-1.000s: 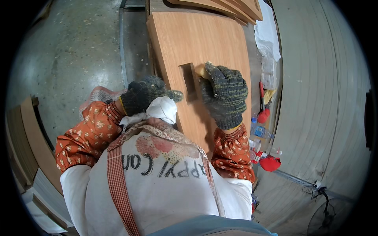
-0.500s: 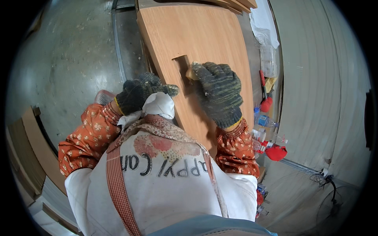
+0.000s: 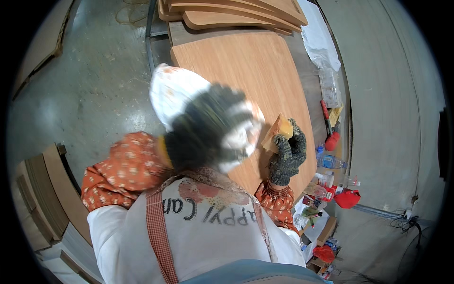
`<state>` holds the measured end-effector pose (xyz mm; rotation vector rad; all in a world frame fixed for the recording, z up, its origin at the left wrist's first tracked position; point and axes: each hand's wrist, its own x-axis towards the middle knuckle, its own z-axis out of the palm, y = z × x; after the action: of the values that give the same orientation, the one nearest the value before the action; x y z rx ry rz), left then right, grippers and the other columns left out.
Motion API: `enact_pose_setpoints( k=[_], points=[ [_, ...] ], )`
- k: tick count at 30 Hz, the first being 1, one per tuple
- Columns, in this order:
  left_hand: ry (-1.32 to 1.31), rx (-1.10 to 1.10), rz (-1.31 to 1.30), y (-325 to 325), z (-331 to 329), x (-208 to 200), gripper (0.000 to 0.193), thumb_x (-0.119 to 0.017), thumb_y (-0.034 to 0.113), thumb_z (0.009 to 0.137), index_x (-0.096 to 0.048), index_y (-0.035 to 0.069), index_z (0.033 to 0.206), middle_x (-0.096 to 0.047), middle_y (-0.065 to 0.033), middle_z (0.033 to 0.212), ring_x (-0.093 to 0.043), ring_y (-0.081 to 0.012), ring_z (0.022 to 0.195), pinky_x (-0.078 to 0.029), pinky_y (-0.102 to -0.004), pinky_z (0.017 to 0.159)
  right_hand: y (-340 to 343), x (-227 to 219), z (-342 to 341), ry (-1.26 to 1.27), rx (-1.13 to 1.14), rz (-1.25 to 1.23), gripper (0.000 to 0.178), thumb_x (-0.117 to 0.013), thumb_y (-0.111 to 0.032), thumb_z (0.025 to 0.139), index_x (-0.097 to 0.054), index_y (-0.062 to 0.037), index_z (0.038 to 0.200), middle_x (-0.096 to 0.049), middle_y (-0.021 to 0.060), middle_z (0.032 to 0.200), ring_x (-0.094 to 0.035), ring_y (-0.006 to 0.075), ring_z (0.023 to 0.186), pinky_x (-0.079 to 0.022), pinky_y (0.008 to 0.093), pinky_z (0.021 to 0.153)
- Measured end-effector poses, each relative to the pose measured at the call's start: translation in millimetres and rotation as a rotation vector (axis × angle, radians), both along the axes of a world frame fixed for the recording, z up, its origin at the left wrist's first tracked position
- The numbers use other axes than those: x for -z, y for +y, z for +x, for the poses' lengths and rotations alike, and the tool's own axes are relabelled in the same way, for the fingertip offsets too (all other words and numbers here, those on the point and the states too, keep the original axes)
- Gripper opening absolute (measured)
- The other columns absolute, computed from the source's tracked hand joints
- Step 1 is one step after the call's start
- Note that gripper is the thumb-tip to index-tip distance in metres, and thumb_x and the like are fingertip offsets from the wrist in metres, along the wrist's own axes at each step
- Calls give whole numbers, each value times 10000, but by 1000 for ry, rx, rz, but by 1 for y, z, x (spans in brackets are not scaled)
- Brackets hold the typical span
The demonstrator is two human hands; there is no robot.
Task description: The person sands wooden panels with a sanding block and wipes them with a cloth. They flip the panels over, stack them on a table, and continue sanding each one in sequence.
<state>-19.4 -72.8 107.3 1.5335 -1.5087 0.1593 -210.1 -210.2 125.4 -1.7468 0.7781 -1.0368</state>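
Observation:
A light wood-grain panel point(image 3: 255, 66) with rounded corners lies in front of me on a workbench. My left hand point(image 3: 203, 130), in a dark knitted glove and smeared by motion, presses a stained white cloth point(image 3: 172, 92) over the panel's left side. The cloth sticks out on both sides of the fingers and hides part of the wood, including where the slot was. Over the panel's near right part, my gloved right hand point(image 3: 289, 154) is closed, pinching a folded tan piece of sandpaper point(image 3: 280, 131) between thumb and fingers.
More curved wooden panels point(image 3: 227, 16) are stacked at the far end. Along the right edge lie a clear plastic container point(image 3: 329, 87), a red-handled tool point(image 3: 325, 111), plastic bottles point(image 3: 331, 162) and a red object point(image 3: 347, 199). Boards point(image 3: 61, 189) lean at the lower left.
My left hand has swung the white cloth from beside my chest up onto the panel, covering its slot. My right hand has drawn back toward me and rightward with the sandpaper. The view has shifted.

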Motion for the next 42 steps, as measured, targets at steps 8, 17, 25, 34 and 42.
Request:
enact_pose_setpoints(
  k=[8, 17, 25, 34, 42],
  points=[
    [-221, -174, -61, -24, 59, 42, 270, -642, 182, 789, -641, 66, 1034, -588, -177, 1150, -517, -380, 1128, -389, -471, 990, -16, 19, -37, -38, 214, 32, 428, -674, 24, 755, -541, 39, 1162, -578, 139, 1189, -568, 222, 1055, -456, 344, 925],
    [550, -382, -299, -49, 202, 106, 349, -549, 235, 929, -538, 12, 1197, -582, -113, 1159, -553, -209, 1040, -455, -334, 896, -26, 37, -69, -183, 469, 88, 437, -671, 7, 782, -535, 28, 1198, -573, 111, 1184, -546, 189, 1062, -441, 318, 933],
    [492, -388, -253, -74, 207, 150, 321, -539, 43, 894, -533, -32, 1207, -596, -134, 1170, -558, -211, 1081, -443, -344, 951, -22, 41, -66, -124, 462, 87, 435, -645, -27, 799, -526, 53, 1210, -570, 116, 1182, -537, 195, 1071, -426, 315, 944],
    [1509, -441, -429, -4, 108, 160, 206, -675, 96, 844, -630, 41, 1038, -636, -38, 963, -598, -134, 848, -518, -272, 708, -28, 10, -16, 167, 194, -203, 393, -669, -37, 811, -546, 69, 1169, -588, 128, 1151, -580, 199, 1002, -471, 319, 878],
    [977, -565, -49, -2, 92, 193, 320, -688, 109, 828, -582, 4, 1111, -642, -96, 1055, -602, -153, 967, -487, -303, 864, -66, -39, 215, 445, -585, -747, 345, -753, -135, 746, -655, -53, 1067, -647, 128, 1063, -631, 240, 954, -510, 334, 830]
  ],
)
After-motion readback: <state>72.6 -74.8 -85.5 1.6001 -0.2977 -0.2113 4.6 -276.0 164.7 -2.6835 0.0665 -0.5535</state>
